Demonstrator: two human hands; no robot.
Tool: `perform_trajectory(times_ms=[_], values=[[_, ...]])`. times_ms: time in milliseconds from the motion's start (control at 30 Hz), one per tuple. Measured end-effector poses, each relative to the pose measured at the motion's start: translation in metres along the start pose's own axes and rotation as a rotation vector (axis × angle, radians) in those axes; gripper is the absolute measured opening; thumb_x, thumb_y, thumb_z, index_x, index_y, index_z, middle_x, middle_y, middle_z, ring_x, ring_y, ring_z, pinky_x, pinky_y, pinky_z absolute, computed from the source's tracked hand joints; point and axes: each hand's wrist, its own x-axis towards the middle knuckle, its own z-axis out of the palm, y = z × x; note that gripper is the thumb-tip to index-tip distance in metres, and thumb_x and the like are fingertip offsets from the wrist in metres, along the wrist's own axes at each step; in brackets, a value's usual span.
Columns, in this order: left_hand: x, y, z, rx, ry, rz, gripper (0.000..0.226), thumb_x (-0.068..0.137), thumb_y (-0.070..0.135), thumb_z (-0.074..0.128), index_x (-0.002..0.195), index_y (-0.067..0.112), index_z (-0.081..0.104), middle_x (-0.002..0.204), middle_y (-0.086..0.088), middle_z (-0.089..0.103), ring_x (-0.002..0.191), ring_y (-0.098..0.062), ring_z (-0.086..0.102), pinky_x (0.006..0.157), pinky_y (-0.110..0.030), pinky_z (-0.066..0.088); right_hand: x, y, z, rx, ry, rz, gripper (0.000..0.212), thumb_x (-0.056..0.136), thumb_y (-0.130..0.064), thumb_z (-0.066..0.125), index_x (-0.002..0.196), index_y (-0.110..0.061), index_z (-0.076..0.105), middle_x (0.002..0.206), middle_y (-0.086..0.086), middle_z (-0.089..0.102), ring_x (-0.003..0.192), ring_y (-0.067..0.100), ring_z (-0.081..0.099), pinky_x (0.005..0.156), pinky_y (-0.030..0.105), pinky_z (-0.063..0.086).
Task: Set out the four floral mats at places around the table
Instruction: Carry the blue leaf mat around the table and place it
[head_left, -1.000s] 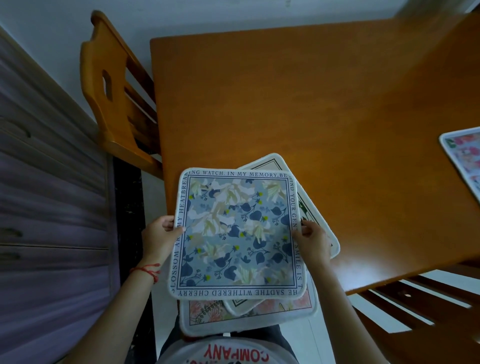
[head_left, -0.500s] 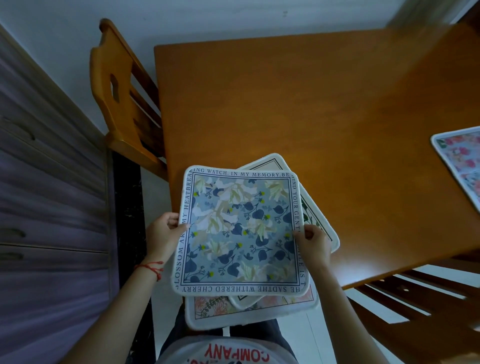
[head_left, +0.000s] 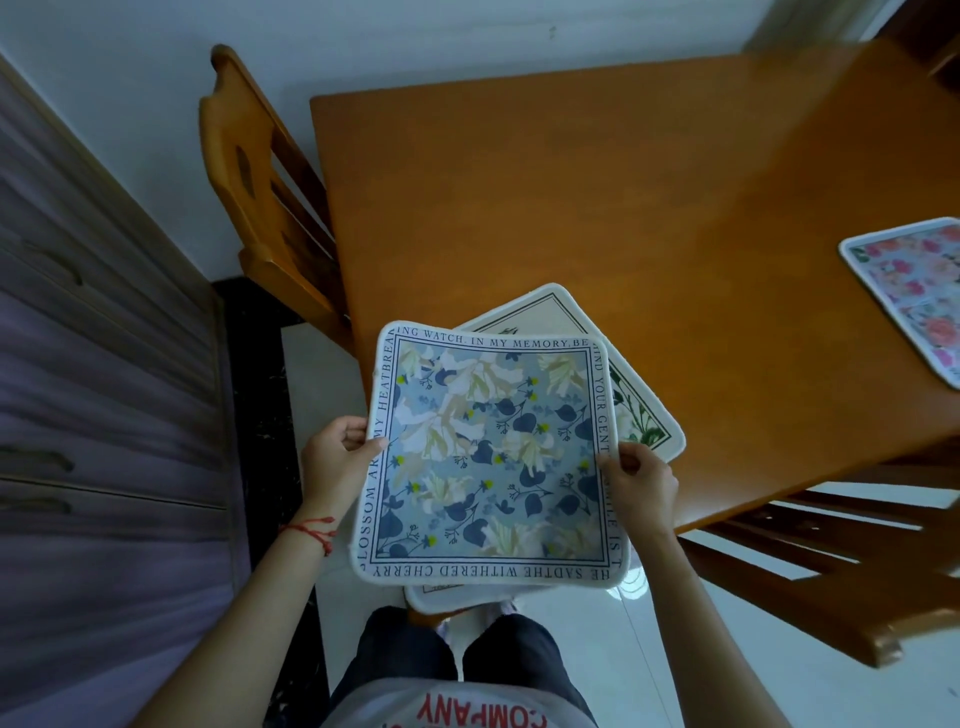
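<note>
I hold a stack of mats over the near corner of the wooden table. On top is a blue floral mat with a lettered border. Under it lies a cream mat with a green plant print, turned at an angle. Below the blue mat's near side peeks the white edge of another mat. My left hand grips the stack's left side, and my right hand grips its right side. A pink floral mat lies flat on the table at the right edge of view.
One wooden chair stands at the table's left side, against the white wall. Another chair is tucked in at the near right. A purple-grey cabinet with drawers runs along my left. The floor is white tile.
The stack stays in both hands with the same grip. The bottom mat has slid further under the blue one, so less of it shows. My view has shifted slightly left.
</note>
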Motion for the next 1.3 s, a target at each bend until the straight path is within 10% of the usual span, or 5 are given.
perform_trajectory(times_ms=[1300], values=[[-0.213, -0.065, -0.011, 0.072, -0.064, 0.072, 0.017, 0.075, 0.000, 0.069, 0.090, 0.000, 0.063, 0.081, -0.009, 0.062, 0.075, -0.024, 0.060, 0.071, -0.031, 0.047, -0.204, 0.140, -0.076, 0.127, 0.020, 0.081, 0.011, 0.090, -0.022, 0.055, 0.097, -0.015, 0.059, 0.084, 0.000, 0.064, 0.069, 0.011, 0.061, 0.052, 0.018, 0.045]])
